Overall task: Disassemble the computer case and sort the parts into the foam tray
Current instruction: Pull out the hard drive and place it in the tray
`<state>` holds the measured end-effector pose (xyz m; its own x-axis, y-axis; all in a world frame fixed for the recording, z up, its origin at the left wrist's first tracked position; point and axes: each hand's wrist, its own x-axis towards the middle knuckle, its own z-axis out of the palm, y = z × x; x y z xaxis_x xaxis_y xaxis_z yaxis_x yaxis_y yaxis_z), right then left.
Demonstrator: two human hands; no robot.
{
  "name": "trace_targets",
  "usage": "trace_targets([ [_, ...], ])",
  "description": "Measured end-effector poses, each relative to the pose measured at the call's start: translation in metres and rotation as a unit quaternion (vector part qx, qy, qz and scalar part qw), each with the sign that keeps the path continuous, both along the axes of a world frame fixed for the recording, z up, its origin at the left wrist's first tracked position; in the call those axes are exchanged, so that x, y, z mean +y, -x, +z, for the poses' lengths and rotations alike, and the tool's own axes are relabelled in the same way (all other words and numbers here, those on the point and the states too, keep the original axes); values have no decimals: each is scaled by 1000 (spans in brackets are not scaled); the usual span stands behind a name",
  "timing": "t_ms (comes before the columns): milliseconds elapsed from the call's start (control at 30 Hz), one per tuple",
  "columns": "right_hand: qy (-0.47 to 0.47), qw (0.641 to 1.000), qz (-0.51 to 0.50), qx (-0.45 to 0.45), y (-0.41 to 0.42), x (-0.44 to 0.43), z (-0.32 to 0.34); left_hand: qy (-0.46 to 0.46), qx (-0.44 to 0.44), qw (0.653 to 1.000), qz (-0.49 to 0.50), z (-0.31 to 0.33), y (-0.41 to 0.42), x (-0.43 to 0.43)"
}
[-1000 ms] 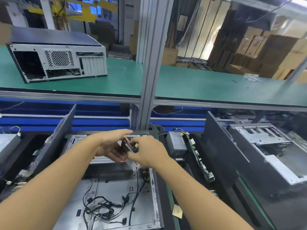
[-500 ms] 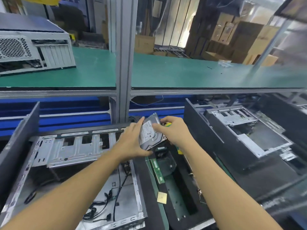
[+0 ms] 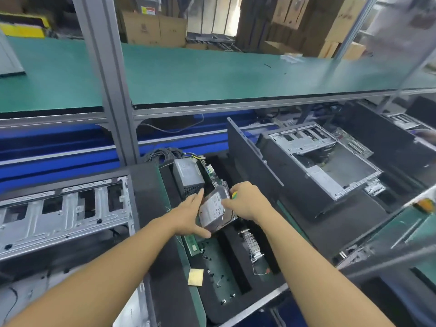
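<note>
Green-topped factory bench, sorting under way

Under the green shelf lies a black foam tray [image 3: 232, 267] with cut-out slots. Over its middle, my left hand [image 3: 188, 218] and right hand [image 3: 247, 201] both grasp a tilted silver metal hard drive with a white label [image 3: 215, 212]. At the tray's far end stands a grey metal power supply box [image 3: 187, 177]. An open grey steel computer case [image 3: 66, 208] lies left of the tray.

Green-matted upper shelf [image 3: 212, 74] on an aluminium post [image 3: 108, 74], cardboard boxes [image 3: 153, 29] stacked behind, blue rails [image 3: 59, 147] beneath, small dark scrap [image 3: 267, 65] on the mat.
</note>
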<state>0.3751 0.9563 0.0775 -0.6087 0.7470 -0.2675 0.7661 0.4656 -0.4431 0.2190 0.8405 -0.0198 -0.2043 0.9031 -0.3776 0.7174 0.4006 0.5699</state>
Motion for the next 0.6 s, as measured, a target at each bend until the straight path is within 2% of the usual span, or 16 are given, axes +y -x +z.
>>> trace_targets([
  [67,-13,1000,4,-22,-6,4,-13,52,17,998,7,-13,7,1],
  [233,-49,994,40,-87,-9,7,-45,91,81,992,42,-38,16,-4],
  [400,-63,985,63,-144,-10,-2,-83,115,78,988,65,-45,17,-6],
  [600,-27,982,44,-179,-18,-9,-127,115,51,989,81,-47,20,-9],
])
